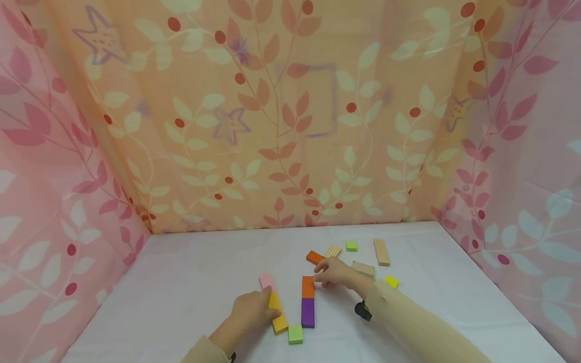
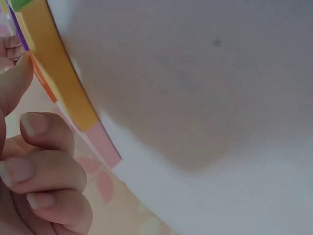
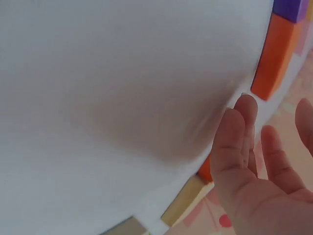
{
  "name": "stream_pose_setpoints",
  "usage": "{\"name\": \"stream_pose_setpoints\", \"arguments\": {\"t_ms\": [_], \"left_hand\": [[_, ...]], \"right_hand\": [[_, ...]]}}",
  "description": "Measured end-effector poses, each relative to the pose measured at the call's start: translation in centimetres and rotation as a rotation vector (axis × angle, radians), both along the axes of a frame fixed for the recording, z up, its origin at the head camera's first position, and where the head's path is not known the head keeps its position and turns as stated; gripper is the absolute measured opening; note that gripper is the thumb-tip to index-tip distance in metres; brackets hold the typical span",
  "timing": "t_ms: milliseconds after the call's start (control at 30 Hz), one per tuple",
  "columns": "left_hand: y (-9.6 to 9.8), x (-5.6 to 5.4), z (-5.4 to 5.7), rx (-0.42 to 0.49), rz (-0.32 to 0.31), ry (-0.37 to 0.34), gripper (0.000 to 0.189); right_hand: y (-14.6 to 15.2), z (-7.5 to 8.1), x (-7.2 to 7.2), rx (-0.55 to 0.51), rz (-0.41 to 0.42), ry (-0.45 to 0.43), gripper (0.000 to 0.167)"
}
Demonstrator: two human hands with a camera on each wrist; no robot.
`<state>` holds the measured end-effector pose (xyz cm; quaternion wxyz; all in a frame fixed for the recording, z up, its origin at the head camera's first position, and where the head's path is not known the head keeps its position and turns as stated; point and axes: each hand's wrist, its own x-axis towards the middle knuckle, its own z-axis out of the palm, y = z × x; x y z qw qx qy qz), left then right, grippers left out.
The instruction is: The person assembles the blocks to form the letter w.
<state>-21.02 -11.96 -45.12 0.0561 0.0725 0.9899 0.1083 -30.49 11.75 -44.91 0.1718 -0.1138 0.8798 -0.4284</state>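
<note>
Nearest the camera, a beige right sleeve (image 1: 422,322) crosses the lower right and a left sleeve (image 1: 206,350) enters at the bottom edge, with a small black device (image 1: 363,310) at the right wrist. Just past them a light green block (image 1: 295,335) lies flat on the white counter (image 1: 181,282), near the close ends of two short rows. The left row slants, its far end leaning outward: an amber block (image 1: 280,321) with a pink block (image 1: 265,280) end to end beyond it. The other row runs nearly straight away, a purple block (image 1: 307,313) in front and an orange block (image 1: 308,287) touching its far end. The left hand (image 1: 248,310) is at the amber block, thumb tip at its edge, the other fingers loosely bent and parted from the thumb. The right hand (image 1: 337,273) has its fingers extended and spread, grasping nothing, fingertips just beside the orange block. Farther off lie a second orange block (image 1: 313,257), a striped wooden block (image 1: 334,249), a small green block (image 1: 351,246), an upright-looking wooden plank (image 1: 382,252), another plank (image 1: 364,268) partly hidden by the right arm, and a bright yellow block (image 1: 391,281). Leaf-patterned cloth (image 1: 290,166) hangs around three sides.
</note>
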Motion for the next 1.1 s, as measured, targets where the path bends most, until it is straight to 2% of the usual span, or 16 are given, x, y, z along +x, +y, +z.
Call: {"name": "stream_pose_setpoints", "arguments": {"t_ms": [300, 433, 567, 700, 867, 1100], "left_hand": [[2.3, -1.1, 0.9, 0.024, -0.084, -0.057, 0.067], [3.5, -1.7, 0.6, 0.018, -0.112, -0.091, 0.07], [4.5, -2.3, 0.3, 0.004, -0.135, -0.12, 0.072], [5.2, -2.6, 0.0, -0.047, -0.182, -0.111, 0.074], [5.8, -2.5, -0.1, -0.103, -0.233, -0.066, 0.074], [6.0, -2.5, -0.2, -0.115, -0.244, -0.034, 0.07]], "right_hand": [[3.8, 1.5, -0.8, -0.048, -0.108, 0.031, 0.018], [5.6, 1.7, -1.1, -0.076, -0.14, 0.034, 0.023], [7.5, 1.5, -1.3, -0.071, -0.149, 0.076, 0.027], [9.3, 1.5, -1.5, -0.04, -0.155, 0.137, 0.028], [11.8, 1.5, -1.6, 0.002, -0.136, 0.198, 0.03], [14.7, 1.3, -1.0, 0.051, -0.105, 0.168, 0.033]]}}
